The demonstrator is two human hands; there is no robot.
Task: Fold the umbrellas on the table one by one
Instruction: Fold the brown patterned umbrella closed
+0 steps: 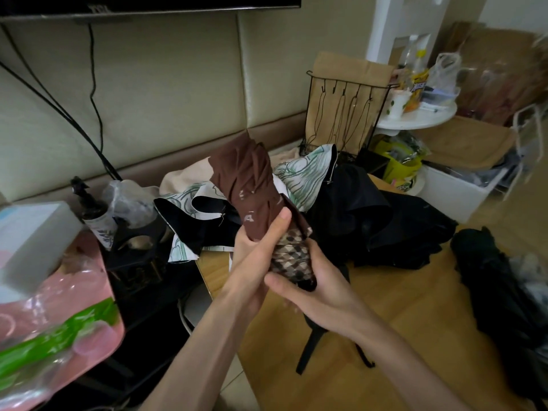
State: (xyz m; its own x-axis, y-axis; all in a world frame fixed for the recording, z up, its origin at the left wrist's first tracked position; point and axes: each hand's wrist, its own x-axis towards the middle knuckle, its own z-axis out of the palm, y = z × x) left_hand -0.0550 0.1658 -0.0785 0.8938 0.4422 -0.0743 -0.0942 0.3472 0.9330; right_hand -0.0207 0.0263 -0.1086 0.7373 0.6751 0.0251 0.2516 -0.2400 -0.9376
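Both hands are closed on a rolled brown umbrella [246, 173], held tilted above the near edge of the wooden table [400, 295], its tip pointing up and away to the left. The left hand [255, 256] wraps the bundle about its middle: the thumb lies stretched up along the brown cloth, while the other fingers go round the back and are hidden. Just below and touching it, the right hand [320, 292] cups the umbrella's lower end, where the cloth shows a checked brown-and-cream band; its thumb lies across the front under that band and its fingers [315, 253] curl over the right side. A black strap [311, 345] hangs down beneath the right palm. Beyond the fingertips, lying on the table, is an unfolded white umbrella with a green pattern [299, 170] and a black underside, and just right of the right-hand fingers spreads a crumpled black umbrella [373, 215]. Well to the right of both hands lies another black umbrella [489, 280], gathered lengthwise. Left of the left hand stand a dark pump bottle [92, 209], a white box [32, 235] and a pink plastic package [59, 307]. Far beyond the fingers, a black wire rack with hooks [347, 93] stands before a brown paper bag [353, 69].
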